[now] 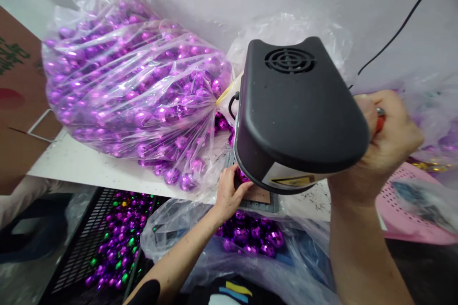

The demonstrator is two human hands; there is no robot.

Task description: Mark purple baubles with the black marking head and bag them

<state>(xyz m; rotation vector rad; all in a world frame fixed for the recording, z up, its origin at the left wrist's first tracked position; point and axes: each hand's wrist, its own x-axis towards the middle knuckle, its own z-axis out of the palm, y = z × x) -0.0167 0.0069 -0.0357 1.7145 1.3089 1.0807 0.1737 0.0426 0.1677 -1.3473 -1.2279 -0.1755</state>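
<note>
A black machine housing point(304, 109) with a round vent grille and a warning label fills the middle of the view. My left hand point(229, 190) reaches under its front edge, thumb and fingers closed around a shiny purple ball point(244, 176). Below that hand lies a grey plate point(266, 204) with a brown piece on it; the housing covers most of what is beneath. My right hand point(388, 133), wearing a ring, is closed in a fist against the housing's right side, and what it grips is hidden. More purple balls point(246, 234) lie in clear plastic at my lap.
A large tied clear bag of purple balls point(136, 86) stands on the white table point(86, 157). Lower left is a black crate point(77, 243) with purple and green balls. A pink basket point(411, 209) sits right, a cardboard box point(21, 105) left. A black cable point(400, 28) runs along the wall.
</note>
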